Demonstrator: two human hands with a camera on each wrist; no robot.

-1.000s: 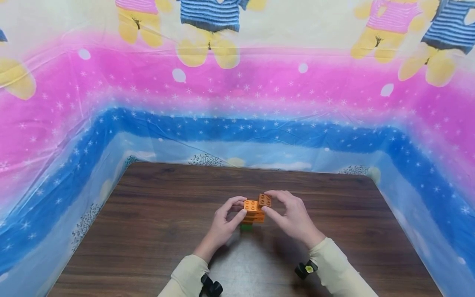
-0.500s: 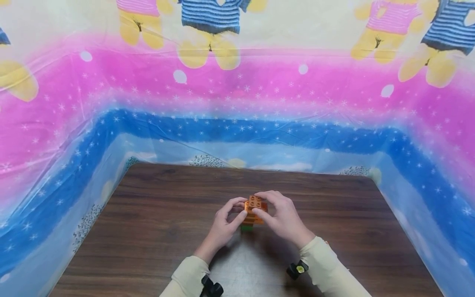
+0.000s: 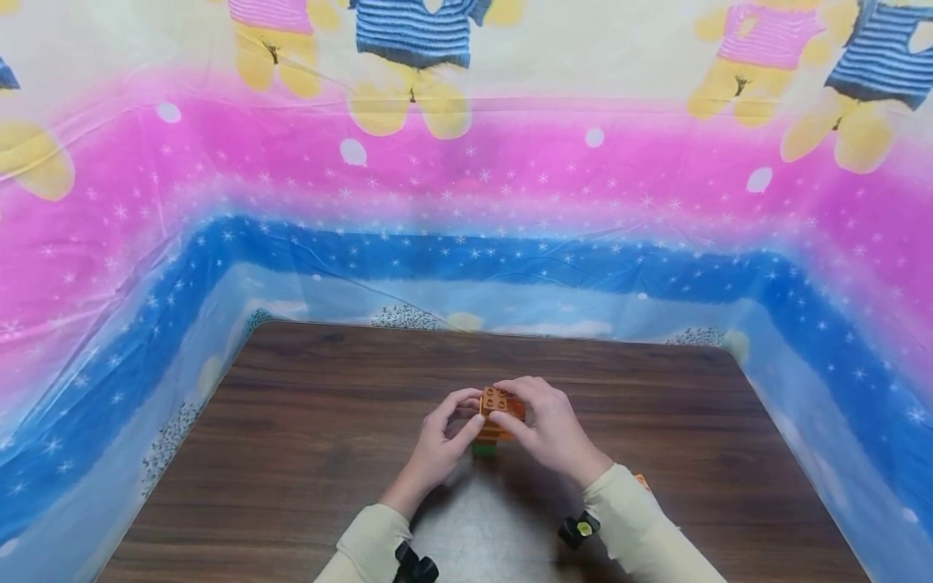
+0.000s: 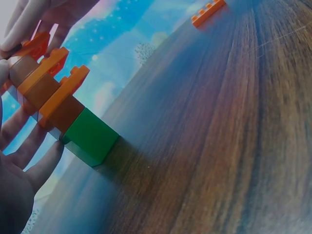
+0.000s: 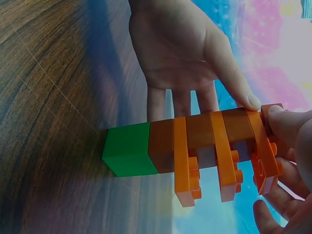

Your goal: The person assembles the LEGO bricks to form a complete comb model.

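A tower of toy building bricks stands upright on the table. At its foot is a green block [image 5: 127,150]; above it, brown bricks [image 5: 201,134] alternate with longer orange bricks [image 5: 183,170] that jut out to one side. My left hand [image 3: 440,429] holds the tower from the left, thumb on the near side and fingers behind it. On the very top sits a brown brick [image 3: 495,398] with studs facing up. The thumb and fingers of my right hand [image 3: 550,425] pinch this top brick, right at the uppermost orange one.
A loose orange brick [image 4: 208,13] lies on the wooden table [image 3: 328,389]; in the head view it peeks out behind the right sleeve [image 3: 630,510]. A printed cloth [image 3: 466,251] rises around the table's back and sides.
My right hand has moved left and slightly down, bringing the brown brick from the tower's right side onto its top. My left hand has stayed on the tower.
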